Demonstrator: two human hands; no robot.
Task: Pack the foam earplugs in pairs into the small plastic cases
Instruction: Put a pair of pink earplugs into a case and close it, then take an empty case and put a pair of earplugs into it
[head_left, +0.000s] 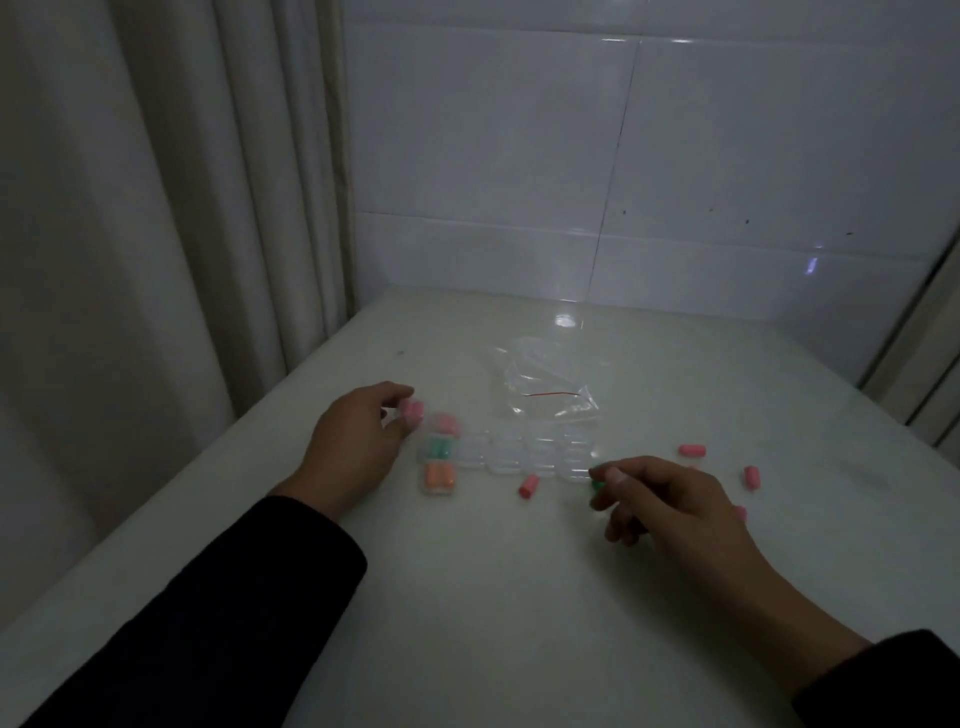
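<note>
**Head view: earplug packing, both hands loaded**

Head camera shows a white table (519, 597) with the work laid out in reach of both hands. Left hand (358, 441) pinches a pink plug (414, 410) between thumb and fingertips at the 9 o'clock end of the case row. Right hand (670, 501) pinches a green plug (597, 486) at the row's 3 o'clock end, fingers curled.

Filled cases sit at the left end: a pink pair (442, 423), a green pair (439, 448) and an orange pair (440, 477), stacked toward 6 o'clock. Grouping them there probably keeps finished units apart from stock. Empty cases (524, 454) run toward 3 o'clock, beside the loose plugs that feed them; whether their lids are open cannot be told.

Loose pink plugs lie at 6 o'clock of the row (529, 487) and at 3 o'clock of the right hand (692, 450) (751, 478). A clear bag (545, 384) lies at 12 o'clock, apparently emptied and set clear of the work.

The two held plugs differ in colour, so they likely belong to separate cases.
</note>
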